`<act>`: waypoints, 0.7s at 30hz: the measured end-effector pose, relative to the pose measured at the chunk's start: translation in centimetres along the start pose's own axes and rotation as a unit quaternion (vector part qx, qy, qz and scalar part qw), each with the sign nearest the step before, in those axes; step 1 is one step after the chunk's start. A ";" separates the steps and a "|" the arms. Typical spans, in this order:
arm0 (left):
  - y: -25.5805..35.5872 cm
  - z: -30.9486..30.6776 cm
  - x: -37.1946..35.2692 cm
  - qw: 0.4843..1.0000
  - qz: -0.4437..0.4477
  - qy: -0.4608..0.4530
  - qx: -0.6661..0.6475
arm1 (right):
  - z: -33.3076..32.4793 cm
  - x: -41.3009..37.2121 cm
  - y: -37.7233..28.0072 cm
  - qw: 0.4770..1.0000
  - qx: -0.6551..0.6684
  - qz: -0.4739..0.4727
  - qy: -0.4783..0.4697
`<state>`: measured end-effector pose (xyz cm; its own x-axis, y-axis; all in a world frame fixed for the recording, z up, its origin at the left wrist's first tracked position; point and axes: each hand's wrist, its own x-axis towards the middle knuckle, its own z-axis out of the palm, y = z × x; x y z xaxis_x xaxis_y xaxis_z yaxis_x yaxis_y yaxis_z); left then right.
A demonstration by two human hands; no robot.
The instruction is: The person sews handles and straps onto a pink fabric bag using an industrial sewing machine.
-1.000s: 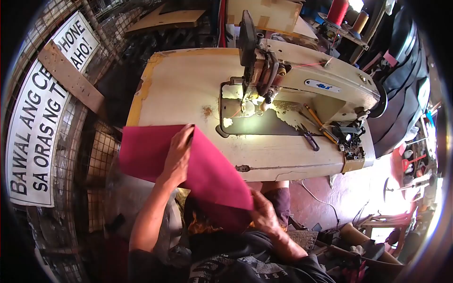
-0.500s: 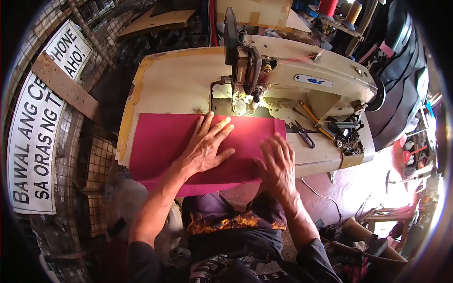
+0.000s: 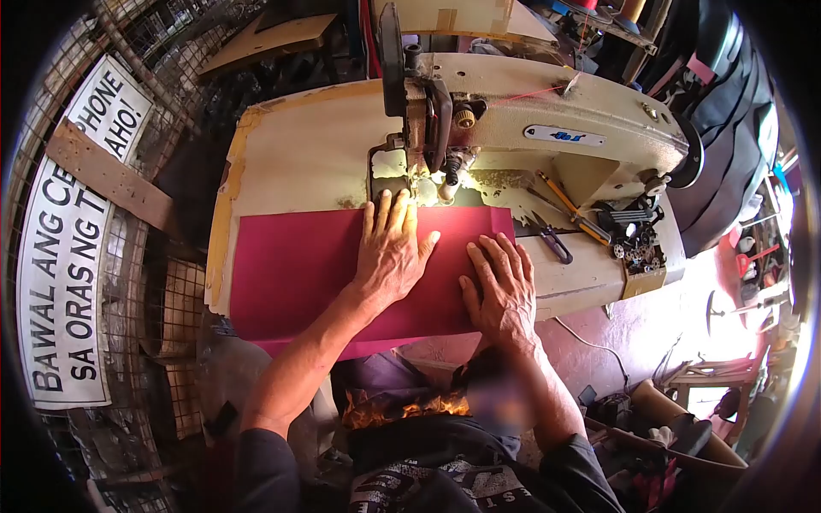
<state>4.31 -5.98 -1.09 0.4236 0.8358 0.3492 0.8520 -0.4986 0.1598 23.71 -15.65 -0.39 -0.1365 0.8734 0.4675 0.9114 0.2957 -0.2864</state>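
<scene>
A dark red sheet of material [image 3: 291, 274] lies across the front of the sewing machine table, its front edge hanging over. My left hand [image 3: 392, 248] rests flat on it, fingers stretched out towards the lit needle area. Flat on the sheet's right part lies my right hand [image 3: 500, 286], its fingers a little apart. Just beyond the fingertips stands the sewing machine [image 3: 547, 98], its lamp lighting the presser foot and needle area. The exact contact between sheet and presser foot is hard to make out.
Right of the sheet lie thread snips [image 3: 554, 242], a yellow-handled tool [image 3: 575, 209] and a pile of bobbins and small metal parts [image 3: 637, 239]. A lettered sign [image 3: 73, 256] hangs on the wire mesh at left. Thread spools [image 3: 631, 10] stand at the back right.
My left hand has shifted slightly right and forward on the sheet, fingers closer together. The right hand has come down flat on the sheet's right side. The view has tilted slightly.
</scene>
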 end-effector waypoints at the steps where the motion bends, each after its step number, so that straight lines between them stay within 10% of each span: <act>1: 0.1 0.1 -0.2 1.000 0.008 0.011 0.015 | 0.0 0.0 0.1 1.000 0.002 -0.001 -0.003; 21: -1.3 -0.9 -1.1 0.999 0.030 0.006 0.043 | -0.4 0.2 0.0 1.000 -0.001 -0.007 -0.018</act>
<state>2.47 -6.48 -0.81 0.4708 0.8021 0.3674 0.8492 -0.5250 0.0578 23.85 -15.64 -0.02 -0.1633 0.8820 0.4420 0.9097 0.3080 -0.2786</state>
